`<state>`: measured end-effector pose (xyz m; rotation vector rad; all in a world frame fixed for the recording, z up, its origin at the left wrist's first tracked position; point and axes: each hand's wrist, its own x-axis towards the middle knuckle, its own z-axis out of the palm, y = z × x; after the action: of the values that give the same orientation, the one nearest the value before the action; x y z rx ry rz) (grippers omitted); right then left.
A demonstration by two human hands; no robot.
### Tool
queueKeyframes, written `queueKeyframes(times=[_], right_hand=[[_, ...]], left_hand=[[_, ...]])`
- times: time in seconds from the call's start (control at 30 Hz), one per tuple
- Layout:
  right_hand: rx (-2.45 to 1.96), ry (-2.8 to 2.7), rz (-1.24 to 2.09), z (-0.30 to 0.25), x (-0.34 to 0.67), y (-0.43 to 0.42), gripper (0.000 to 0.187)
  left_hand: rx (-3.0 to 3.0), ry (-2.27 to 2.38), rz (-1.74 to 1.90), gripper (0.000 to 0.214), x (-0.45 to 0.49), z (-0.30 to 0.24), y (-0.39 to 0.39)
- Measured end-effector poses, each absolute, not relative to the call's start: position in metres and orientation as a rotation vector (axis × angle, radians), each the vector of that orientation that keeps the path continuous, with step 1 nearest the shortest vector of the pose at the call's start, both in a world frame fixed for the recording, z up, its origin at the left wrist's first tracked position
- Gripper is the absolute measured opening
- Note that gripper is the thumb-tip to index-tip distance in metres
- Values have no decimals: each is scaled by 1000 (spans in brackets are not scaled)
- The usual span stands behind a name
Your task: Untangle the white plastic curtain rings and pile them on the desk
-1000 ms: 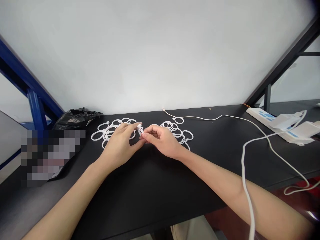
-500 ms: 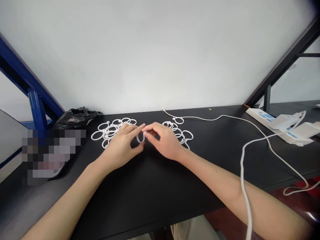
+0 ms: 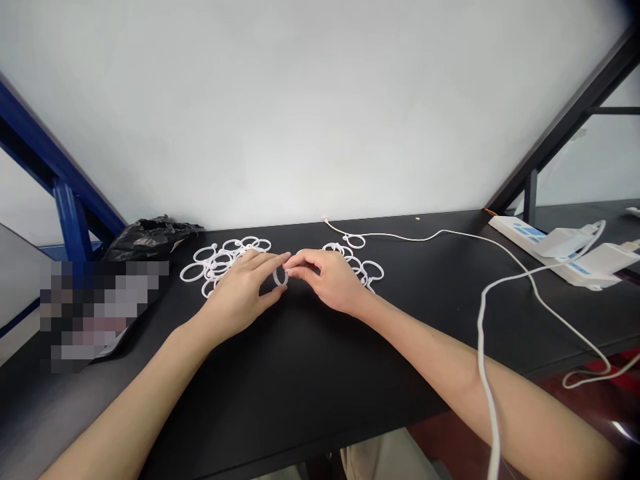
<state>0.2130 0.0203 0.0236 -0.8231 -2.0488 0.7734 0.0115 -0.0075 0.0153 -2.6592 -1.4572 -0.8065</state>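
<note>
A thin white ring [image 3: 281, 276] stands upright between the thumb and fingers of my left hand [image 3: 245, 283], which is closed on it. My right hand [image 3: 330, 280] pinches at the upper right edge of this ring, thumb and forefinger together. A white curved edge [image 3: 301, 252] shows just above my right fingers; whether it belongs to a second ring I cannot tell. Beyond my left hand lies a pile of white rings [image 3: 193, 272] with small eyelets. Another group of white rings [image 3: 373, 270] lies beyond my right hand, partly hidden by it.
Everything rests on a black tabletop [image 3: 300, 380] against a pale wall. Black plastic wrapping [image 3: 150, 237] sits at the back left. On the right, a white power strip [image 3: 555, 257] holds plugs, and a white cable [image 3: 483, 333] loops across my right forearm.
My right fingers have turned slightly at the ring, and a white curved edge now shows above them. My left hand keeps its hold. The view has shifted slightly.
</note>
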Motion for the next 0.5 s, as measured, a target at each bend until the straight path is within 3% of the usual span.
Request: queueKeyframes(times=[0.27,0.4,0.5], right_hand=[[-1188,-2204,47,17,229,38,28],[-1255,-2375,52,13,231,42,16],[-1231,-2376,73,15,228,37,19]], left_hand=[[-2154,-1813,-667,47,-2,15,-2],[-2097,-1840,-641,52,-3,10,-1],[-2239,-1711,-725,48,1,10,-3]])
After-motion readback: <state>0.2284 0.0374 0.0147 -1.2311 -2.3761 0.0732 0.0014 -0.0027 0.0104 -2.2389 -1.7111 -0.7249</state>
